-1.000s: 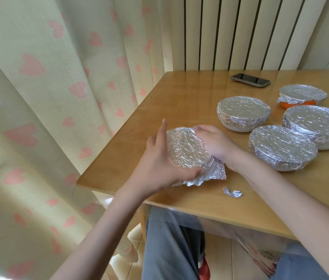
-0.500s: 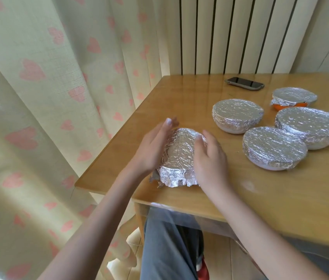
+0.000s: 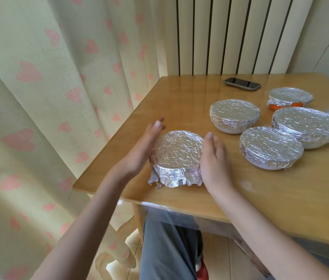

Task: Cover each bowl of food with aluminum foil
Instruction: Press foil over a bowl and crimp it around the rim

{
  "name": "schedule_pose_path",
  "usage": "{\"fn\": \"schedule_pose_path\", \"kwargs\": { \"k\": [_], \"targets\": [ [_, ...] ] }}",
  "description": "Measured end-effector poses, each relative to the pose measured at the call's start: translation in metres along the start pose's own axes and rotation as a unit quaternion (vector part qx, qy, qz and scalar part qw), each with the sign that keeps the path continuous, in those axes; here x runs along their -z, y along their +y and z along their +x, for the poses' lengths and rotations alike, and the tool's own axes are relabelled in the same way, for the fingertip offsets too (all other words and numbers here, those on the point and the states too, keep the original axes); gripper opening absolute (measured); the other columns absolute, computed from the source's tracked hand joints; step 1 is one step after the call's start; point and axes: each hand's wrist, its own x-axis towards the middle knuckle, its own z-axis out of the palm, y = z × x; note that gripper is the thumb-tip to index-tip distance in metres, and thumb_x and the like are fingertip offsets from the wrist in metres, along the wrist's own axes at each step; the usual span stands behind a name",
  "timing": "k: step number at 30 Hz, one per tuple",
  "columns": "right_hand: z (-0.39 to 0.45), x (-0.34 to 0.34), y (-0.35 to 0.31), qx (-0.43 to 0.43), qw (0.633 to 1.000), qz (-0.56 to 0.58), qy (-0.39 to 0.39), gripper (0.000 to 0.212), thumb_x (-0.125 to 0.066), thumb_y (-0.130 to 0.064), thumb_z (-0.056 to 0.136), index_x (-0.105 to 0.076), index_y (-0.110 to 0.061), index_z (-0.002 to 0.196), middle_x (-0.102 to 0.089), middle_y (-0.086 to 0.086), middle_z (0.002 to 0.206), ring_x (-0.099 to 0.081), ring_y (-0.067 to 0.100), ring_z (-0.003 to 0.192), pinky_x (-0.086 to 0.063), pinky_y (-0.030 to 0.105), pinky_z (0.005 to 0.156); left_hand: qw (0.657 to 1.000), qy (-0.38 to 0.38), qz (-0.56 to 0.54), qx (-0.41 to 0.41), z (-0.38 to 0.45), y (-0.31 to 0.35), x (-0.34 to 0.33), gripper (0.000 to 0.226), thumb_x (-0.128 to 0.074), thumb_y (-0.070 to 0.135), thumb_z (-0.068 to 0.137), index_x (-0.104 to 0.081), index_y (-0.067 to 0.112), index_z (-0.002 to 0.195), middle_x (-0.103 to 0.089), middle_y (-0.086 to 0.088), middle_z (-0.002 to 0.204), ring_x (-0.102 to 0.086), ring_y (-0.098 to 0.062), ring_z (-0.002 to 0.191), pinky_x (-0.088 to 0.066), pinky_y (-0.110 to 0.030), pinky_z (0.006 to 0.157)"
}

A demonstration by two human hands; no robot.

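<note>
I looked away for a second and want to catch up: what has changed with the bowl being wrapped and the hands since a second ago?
The nearest foil-covered bowl was held tilted between gripping hands; now it sits flat on the table. The left hand and right hand have loosened, with straight fingers flanking its sides. A foil scrap seen earlier near the table edge is no longer visible. The other covered bowls and the phone kept their places.
</note>
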Motion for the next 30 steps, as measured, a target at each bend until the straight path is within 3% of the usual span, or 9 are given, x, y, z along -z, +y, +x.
{"fn": "schedule_pose_path", "kwargs": {
  "k": [4,7,10,13,17,21,24,26,30],
  "targets": [
    [-0.01,0.006,0.0,0.022,1.0,0.005,0.004,0.06,-0.023,-0.046,0.1,-0.014,-0.017,0.152,-0.014,-0.003,0.159,-0.011,0.01,0.145,-0.009,0.021,0.11,0.99,-0.128,0.05,-0.02,-0.017,-0.011,0.022,0.131,-0.088,0.06,0.049,-0.002,0.051,0.147,-0.035,0.014,0.147,-0.039,-0.002,0.137,-0.037,-0.025,0.111],
    [-0.011,-0.013,-0.004,-0.032,0.998,0.052,-0.022,0.057,-0.026,-0.046,0.1,-0.024,-0.017,0.149,-0.028,0.002,0.154,-0.025,0.017,0.141,-0.021,0.034,0.115,0.991,-0.084,0.103,-0.033,-0.022,-0.013,0.007,0.136,-0.091,0.014,0.057,0.003,0.033,0.153,-0.038,0.033,0.13,-0.048,0.021,0.115,-0.039,-0.006,0.096],
    [0.005,-0.024,-0.011,-0.035,0.999,0.041,0.001,0.05,-0.028,-0.043,0.101,-0.042,-0.013,0.138,-0.049,0.001,0.132,-0.044,0.019,0.123,-0.035,0.031,0.098,0.995,-0.005,0.101,-0.024,-0.021,-0.015,-0.008,0.141,-0.092,0.027,0.048,0.001,0.031,0.155,-0.049,0.026,0.127,-0.05,0.016,0.116,-0.037,-0.002,0.093],
    [0.036,-0.023,-0.02,-0.059,0.996,0.049,-0.049,0.049,-0.025,-0.049,0.101,-0.055,-0.017,0.122,-0.054,-0.002,0.106,-0.05,0.016,0.102,-0.034,0.027,0.083,0.989,0.116,0.091,-0.002,-0.019,-0.014,-0.029,0.146,-0.094,0.036,0.048,0.003,0.026,0.156,-0.05,0.015,0.135,-0.048,0.007,0.124,-0.033,-0.004,0.096],
    [0.062,-0.02,-0.014,-0.068,0.988,0.026,-0.137,0.072,-0.022,-0.067,0.092,-0.053,-0.016,0.132,-0.057,0.0,0.131,-0.053,0.019,0.121,-0.04,0.038,0.104,0.972,0.212,0.1,0.012,-0.017,-0.009,-0.059,0.148,-0.095,0.036,0.051,0.007,0.015,0.155,-0.038,0.001,0.151,-0.037,-0.009,0.137,-0.026,-0.011,0.099],
    [0.062,-0.012,-0.019,-0.072,0.983,-0.013,-0.166,0.08,-0.018,-0.072,0.089,-0.053,-0.014,0.132,-0.06,0.008,0.128,-0.056,0.026,0.119,-0.042,0.042,0.102,0.978,0.192,0.074,0.028,-0.022,-0.008,-0.058,0.155,-0.092,0.052,0.049,0.018,0.019,0.153,-0.033,0.001,0.155,-0.034,-0.007,0.139,-0.027,-0.021,0.112],
    [0.057,0.0,-0.025,-0.009,0.992,-0.067,-0.106,0.074,-0.017,-0.058,0.098,-0.063,0.0,0.095,-0.062,0.015,0.078,-0.059,0.029,0.074,-0.045,0.034,0.069,0.981,0.178,0.08,0.007,-0.025,0.002,-0.033,0.129,-0.056,0.082,0.06,0.009,0.025,0.155,-0.016,0.004,0.162,-0.018,-0.001,0.144,-0.015,-0.026,0.119],
    [0.05,0.001,-0.028,0.051,0.995,-0.082,-0.035,0.057,-0.02,-0.047,0.102,-0.047,-0.011,0.067,-0.047,0.004,0.064,-0.048,0.02,0.064,-0.035,0.031,0.057,0.971,0.219,0.087,-0.043,-0.013,0.007,-0.011,0.099,-0.035,0.077,0.076,-0.014,0.023,0.156,-0.014,0.01,0.162,-0.011,0.006,0.143,-0.008,-0.02,0.117],
    [0.044,-0.025,-0.013,0.019,0.999,-0.042,-0.01,0.045,-0.025,-0.041,0.102,-0.057,-0.012,0.114,-0.059,0.005,0.117,-0.052,0.024,0.111,-0.031,0.027,0.079,0.983,0.11,0.138,-0.054,0.021,0.011,-0.006,0.072,-0.02,0.066,0.093,-0.046,0.022,0.144,-0.044,0.008,0.15,-0.035,-0.003,0.139,-0.022,-0.032,0.119]
  ]
}}
